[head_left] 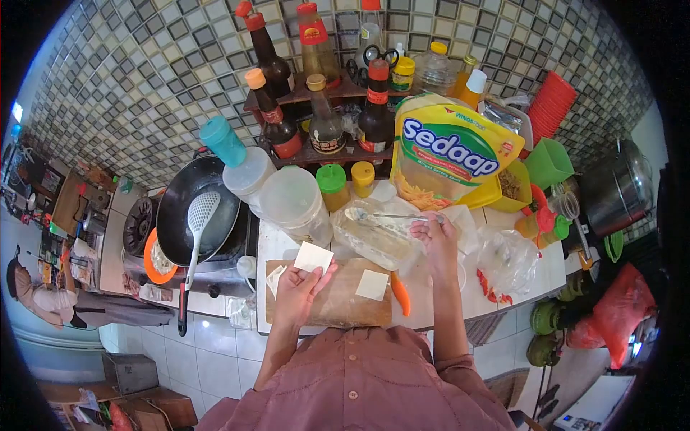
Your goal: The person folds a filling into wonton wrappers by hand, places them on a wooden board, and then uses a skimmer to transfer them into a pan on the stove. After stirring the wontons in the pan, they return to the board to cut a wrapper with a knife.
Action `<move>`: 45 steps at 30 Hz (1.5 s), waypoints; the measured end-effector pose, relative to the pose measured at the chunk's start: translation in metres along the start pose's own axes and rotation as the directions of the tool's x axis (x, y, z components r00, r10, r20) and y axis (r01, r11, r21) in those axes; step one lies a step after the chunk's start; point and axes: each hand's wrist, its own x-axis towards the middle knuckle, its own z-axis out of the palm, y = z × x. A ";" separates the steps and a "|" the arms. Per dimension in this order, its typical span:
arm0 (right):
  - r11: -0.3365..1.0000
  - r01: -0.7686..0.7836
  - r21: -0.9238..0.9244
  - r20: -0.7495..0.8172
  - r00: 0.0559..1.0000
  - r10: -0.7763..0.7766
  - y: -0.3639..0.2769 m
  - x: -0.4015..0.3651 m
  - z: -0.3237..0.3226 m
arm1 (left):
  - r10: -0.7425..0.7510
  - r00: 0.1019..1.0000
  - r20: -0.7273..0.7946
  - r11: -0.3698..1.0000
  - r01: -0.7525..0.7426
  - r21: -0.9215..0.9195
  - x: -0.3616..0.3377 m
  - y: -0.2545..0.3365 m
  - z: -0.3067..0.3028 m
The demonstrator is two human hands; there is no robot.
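My left hand (305,289) pinches a pale square wrapper (313,257) over the left part of a wooden cutting board (338,307). In my right hand (435,231) is a metal spoon (392,216), its bowl pointing left above a clear plastic tub (381,244) with something pale inside. Another square wrapper (372,285) lies flat on the board. More wrappers (274,279) rest at the board's left edge, partly hidden by my left hand. An orange-handled tool (400,293) lies against the board's right side.
A black wok (199,208) holding a slotted ladle (203,215) sits on the stove at left. Plastic jars (291,205), sauce bottles (376,108) and a yellow oil pouch (449,154) stand behind. Red chillies (491,289) lie at right. Another person (54,294) is far left.
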 end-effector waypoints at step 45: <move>0.946 -0.103 0.308 0.335 0.942 -0.006 -0.020 -0.053 0.007 | -0.153 0.974 0.167 0.949 0.192 -0.250 -0.008 0.019 0.003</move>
